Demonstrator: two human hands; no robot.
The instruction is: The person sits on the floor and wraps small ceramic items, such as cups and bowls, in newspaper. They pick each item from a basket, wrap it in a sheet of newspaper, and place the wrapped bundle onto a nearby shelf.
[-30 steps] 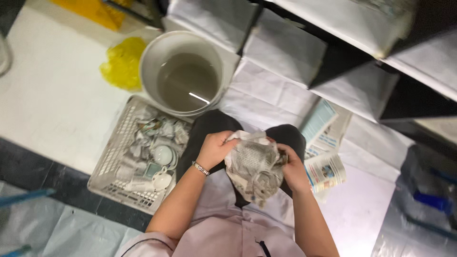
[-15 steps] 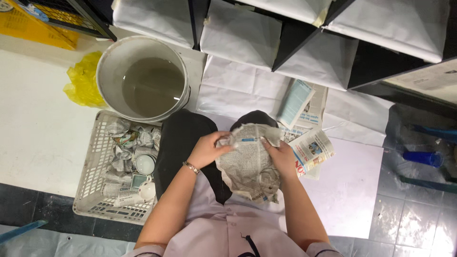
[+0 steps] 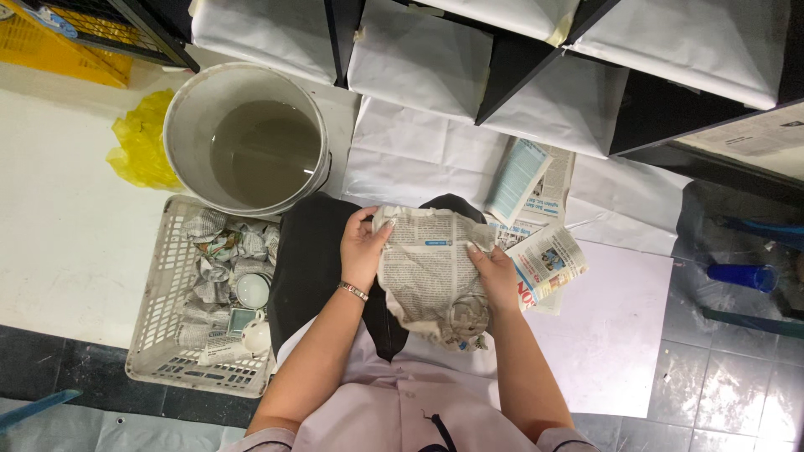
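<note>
Both hands grip a crumpled newspaper sheet (image 3: 429,272) over the lap: left hand (image 3: 362,248) and right hand (image 3: 496,278) closed on its edges, perhaps wrapping something; a plastic basket (image 3: 159,310) lies beside

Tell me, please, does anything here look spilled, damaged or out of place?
Nothing looks spilled or broken. The newspaper sheet held by the left hand and right hand is heavily crumpled. A yellow plastic bag lies loose on the floor beside the bucket of murky water.
</note>
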